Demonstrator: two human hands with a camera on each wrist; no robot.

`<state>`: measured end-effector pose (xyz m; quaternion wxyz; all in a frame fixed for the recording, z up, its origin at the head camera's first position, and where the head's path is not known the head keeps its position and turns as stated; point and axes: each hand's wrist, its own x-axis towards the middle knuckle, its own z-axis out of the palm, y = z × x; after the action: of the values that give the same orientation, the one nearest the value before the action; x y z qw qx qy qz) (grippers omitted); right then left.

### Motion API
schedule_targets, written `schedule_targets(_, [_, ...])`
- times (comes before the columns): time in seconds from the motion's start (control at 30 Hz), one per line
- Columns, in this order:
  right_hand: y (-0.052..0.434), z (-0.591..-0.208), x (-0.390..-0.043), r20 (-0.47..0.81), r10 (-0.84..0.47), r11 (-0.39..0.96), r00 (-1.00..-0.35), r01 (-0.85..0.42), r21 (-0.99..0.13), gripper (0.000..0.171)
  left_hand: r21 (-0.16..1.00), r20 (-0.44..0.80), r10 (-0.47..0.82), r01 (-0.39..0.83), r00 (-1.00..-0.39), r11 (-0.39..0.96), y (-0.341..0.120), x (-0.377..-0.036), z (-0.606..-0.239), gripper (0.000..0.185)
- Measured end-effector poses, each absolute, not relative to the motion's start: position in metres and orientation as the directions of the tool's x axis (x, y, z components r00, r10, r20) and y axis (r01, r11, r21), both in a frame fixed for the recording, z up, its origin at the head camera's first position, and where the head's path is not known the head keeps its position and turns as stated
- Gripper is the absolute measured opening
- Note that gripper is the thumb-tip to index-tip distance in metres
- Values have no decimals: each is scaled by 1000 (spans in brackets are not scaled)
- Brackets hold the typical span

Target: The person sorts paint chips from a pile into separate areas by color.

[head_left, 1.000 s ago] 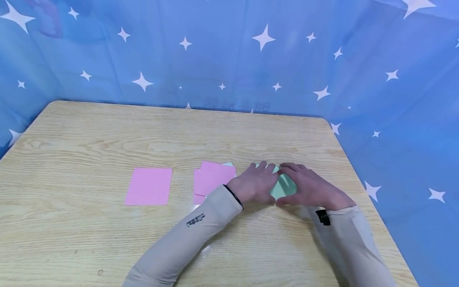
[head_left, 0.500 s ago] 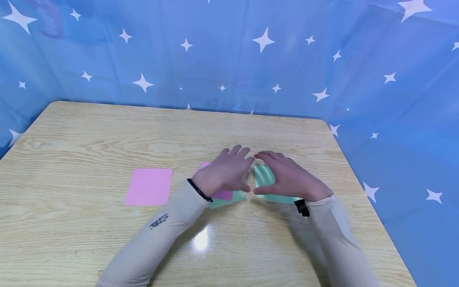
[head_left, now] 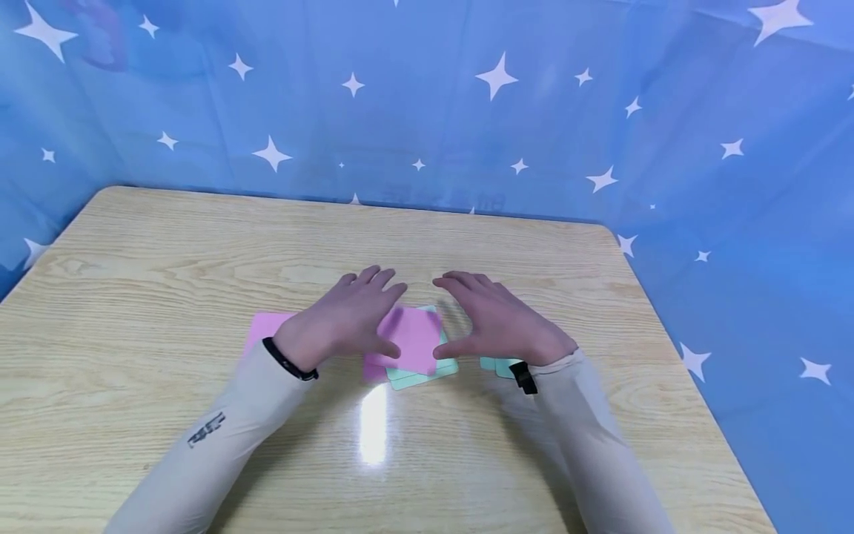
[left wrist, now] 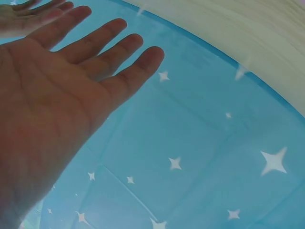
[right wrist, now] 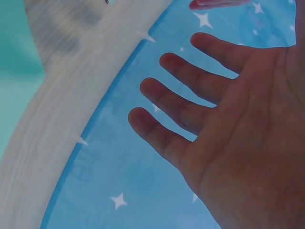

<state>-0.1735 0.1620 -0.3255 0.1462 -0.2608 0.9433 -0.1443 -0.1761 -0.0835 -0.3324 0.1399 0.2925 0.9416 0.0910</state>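
Above the middle of the table, my left hand point(head_left: 343, 317) hovers with spread fingers, holding nothing. It lies between a pink square sheet point(head_left: 268, 326), which it partly covers, and a mixed pile in the middle. That pile has a pink sheet point(head_left: 415, 341) on top of mint-green sheets point(head_left: 427, 373) turned at an angle. On the pile's right, my right hand point(head_left: 500, 322) hovers with fingers extended and nothing in it. Behind its wrist, mint-green sheets point(head_left: 500, 366) show only at their lower edge. Both wrist views show straight fingers on the left hand point(left wrist: 62, 90) and the right hand point(right wrist: 228, 114).
The sheets lie flat on a light wood-grain table point(head_left: 200, 259). A blue cloth with white stars point(head_left: 400, 96) hangs behind the table and along its right side. A bright light reflection falls on the wood in front of the middle pile.
Both hands have left the right-hand green sheets and moved left and apart, the left hand farther. The green sheets of the middle pile now show below the pink one.
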Motion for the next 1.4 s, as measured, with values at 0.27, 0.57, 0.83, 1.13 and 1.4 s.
schedule_targets(0.27, [154, -340, -173, -229, -540, 827, -810, -460, -323, 106, 267, -236, 569, 511, -787, 817, -93, -174, -338, 101])
schedule_targets(0.57, [132, -362, -169, -231, -598, 793, -767, -526, -307, 105, 248, -273, 584, 531, -764, 810, -90, -175, -354, 99])
schedule_targets(0.83, [130, -369, -169, -226, -595, 799, -771, -540, -265, 91, 251, -260, 612, 560, -747, 790, -89, -177, -360, 86])
schedule_targets(1.13, [130, -367, -169, -207, -614, 784, -762, -557, -276, 80, 272, -243, 633, 575, -735, 772, -89, -178, -361, 74])
schedule_targets(1.4, [134, -366, -170, -203, -616, 782, -761, -558, -279, 85, 327, -211, 652, 576, -728, 749, -90, -178, -358, 72])
